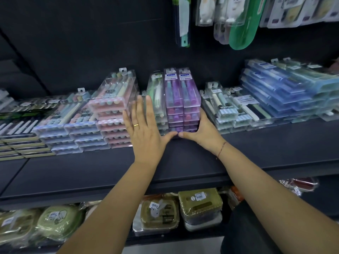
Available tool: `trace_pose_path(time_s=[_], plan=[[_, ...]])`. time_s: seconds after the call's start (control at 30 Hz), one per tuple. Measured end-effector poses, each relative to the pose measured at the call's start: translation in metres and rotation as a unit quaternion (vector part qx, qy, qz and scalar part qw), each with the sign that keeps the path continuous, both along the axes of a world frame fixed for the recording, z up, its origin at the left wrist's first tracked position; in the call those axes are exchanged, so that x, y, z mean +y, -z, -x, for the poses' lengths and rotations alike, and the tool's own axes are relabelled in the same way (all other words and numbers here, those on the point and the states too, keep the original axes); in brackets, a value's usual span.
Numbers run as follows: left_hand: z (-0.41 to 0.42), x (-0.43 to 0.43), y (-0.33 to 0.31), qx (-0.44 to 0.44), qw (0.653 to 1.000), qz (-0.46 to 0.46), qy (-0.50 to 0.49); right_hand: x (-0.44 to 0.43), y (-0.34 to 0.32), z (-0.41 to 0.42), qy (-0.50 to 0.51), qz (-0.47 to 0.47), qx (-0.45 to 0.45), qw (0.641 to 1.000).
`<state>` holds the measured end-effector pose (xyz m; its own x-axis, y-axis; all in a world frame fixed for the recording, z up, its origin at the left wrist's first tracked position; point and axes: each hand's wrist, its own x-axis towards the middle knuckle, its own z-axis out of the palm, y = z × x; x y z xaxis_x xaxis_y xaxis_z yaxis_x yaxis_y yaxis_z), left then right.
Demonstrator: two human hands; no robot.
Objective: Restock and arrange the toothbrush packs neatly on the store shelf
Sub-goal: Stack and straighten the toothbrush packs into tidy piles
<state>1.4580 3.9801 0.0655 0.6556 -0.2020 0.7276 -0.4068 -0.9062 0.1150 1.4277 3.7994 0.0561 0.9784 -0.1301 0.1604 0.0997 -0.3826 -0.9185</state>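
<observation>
Left hand (145, 129) first: flat and wide open, fingers straight, palm pushing on the left flank of the stack of clear packs with green and white brushes (156, 92). Right hand (200, 131) cups the right flank of the double stack of translucent purple toothbrush packs (181, 99). Its thumb lies along the bottom front edge, tip to tip with the left thumb. The right fingers slip in beside the stack, so I cannot tell whether they curl behind it or just press flat.

The purple stack sits upright at the back of the dark matte shelf (165, 162), and the green stack touches its left side. I judge these packs light, stiff and slick. They are hard clear plastic cases with square edges, so a tall pile can shear and slide. I'd squeeze low on both flanks and push evenly, never from the top.

Left of the purple stack and beyond the green one leans a pile of pink chequered packs (113, 107). Right of it lie low clear packs with white brushes (225, 107), and further right sits a sloping heap of blue packs (284, 88). Above hang glossy blister packs (238, 21).
</observation>
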Motion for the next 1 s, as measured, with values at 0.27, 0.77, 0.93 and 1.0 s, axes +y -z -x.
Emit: trace_pose_path(time_s=[0.27,0.77,0.93,1.0], plan=[[0.0,-0.004,0.007,-0.024,1.0,-0.004,-0.016,-0.001,0.009,-0.003,0.05,0.021,-0.009,0.998],[0.006,-0.005,0.004,0.003,1.0,0.004,-0.013,0.002,0.007,0.0,0.046,0.017,-0.018,0.999],[0.017,-0.012,-0.01,0.038,0.998,0.057,0.007,0.003,0.004,0.003,0.016,-0.018,-0.016,1.0],[0.02,-0.015,-0.021,0.072,0.994,0.08,0.027,0.004,0.002,0.005,0.012,-0.028,-0.016,0.999]])
